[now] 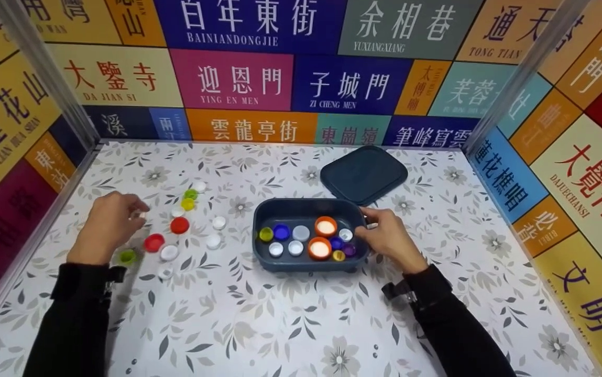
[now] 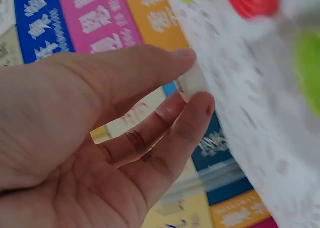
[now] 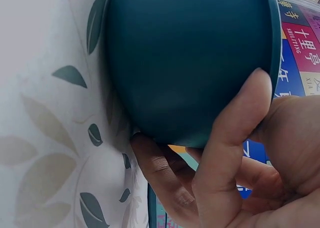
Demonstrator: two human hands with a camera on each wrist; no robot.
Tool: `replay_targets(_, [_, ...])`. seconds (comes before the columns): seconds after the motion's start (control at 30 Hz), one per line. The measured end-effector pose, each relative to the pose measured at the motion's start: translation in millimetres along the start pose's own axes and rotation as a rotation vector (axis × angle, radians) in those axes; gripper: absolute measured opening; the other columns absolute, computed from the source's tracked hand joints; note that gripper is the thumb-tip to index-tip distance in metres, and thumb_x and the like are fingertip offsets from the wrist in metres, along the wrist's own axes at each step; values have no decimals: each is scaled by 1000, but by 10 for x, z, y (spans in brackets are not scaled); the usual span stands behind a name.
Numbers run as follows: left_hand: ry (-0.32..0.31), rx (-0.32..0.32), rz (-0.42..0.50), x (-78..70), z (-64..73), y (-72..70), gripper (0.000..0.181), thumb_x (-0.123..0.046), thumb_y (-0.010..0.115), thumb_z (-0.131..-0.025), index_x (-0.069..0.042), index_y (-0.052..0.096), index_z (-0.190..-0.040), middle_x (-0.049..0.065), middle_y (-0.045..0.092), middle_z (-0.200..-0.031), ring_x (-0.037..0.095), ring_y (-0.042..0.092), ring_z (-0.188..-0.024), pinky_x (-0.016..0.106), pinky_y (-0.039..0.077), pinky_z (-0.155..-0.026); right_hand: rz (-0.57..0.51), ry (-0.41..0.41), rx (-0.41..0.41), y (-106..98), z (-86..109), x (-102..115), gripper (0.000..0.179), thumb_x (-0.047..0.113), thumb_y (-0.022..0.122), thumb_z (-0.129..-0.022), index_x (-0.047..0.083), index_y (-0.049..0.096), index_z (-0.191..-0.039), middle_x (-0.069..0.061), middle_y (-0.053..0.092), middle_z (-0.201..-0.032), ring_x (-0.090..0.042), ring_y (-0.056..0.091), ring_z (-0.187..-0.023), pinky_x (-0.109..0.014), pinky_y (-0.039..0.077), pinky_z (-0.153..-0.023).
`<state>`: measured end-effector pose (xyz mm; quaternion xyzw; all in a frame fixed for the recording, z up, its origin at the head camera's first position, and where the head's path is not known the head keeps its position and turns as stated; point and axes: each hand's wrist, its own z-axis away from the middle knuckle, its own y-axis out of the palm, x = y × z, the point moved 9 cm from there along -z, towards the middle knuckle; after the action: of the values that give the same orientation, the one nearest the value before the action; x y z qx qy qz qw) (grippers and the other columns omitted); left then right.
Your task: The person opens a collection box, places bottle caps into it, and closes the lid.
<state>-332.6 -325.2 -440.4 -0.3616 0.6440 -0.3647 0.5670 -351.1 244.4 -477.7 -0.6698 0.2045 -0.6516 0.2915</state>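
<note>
At the frame's left, the left hand (image 1: pixel 104 228) pinches a small white cap (image 2: pixel 195 82) between thumb and finger; right of centre, the right hand (image 1: pixel 391 236) grips the dark box (image 1: pixel 308 266) by its end. A light pinch and steady brace should serve best.

The left sleeve (image 1: pixel 70 324) is long and black. The right sleeve (image 1: pixel 458 319) is long and black too. A little dark clip (image 1: pixel 117 274) with a shiny bit sits by each cuff.
</note>
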Motion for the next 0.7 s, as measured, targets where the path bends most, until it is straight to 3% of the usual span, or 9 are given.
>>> replay_targets(0.13, [74, -47, 5, -357, 8, -5, 20, 3, 81, -100, 7, 84, -120, 31, 78, -113, 48, 73, -107, 66, 61, -95, -20, 1, 7, -9, 0, -1, 65, 9, 76, -98, 11, 70, -162, -22, 81, -119, -13, 73, -74, -24, 58, -54])
replay_targets(0.33, [195, -89, 89, -920, 60, 55, 20, 8, 80, -98, 3, 86, -117, 28, 77, -114, 45, 78, -104, 59, 70, -90, -17, -7, -2, -36, 0, 23, 65, 7, 76, -96, 12, 71, -161, -23, 81, -117, -11, 69, -65, -25, 56, -50])
replay_targets(0.5, [284, -35, 147, -1417, 87, 293, 25, 10, 81, -97, 0, 86, -120, 24, 76, -117, 41, 83, -106, 50, 75, -91, 12, -14, -14, -20, -12, 16, 64, 8, 76, -95, 11, 72, -159, -21, 83, -113, -10, 69, -69, -22, 55, -53])
replay_targets(0.7, [446, 5, 118, -2060, 139, 636, 23, 7, 86, -95, -4, 87, -115, 18, 78, -113, 34, 80, -104, 45, 75, -90, 15, -9, -26, -5, -8, 2, 63, 8, 76, -95, 9, 73, -159, -20, 82, -111, -11, 69, -70, -22, 55, -53])
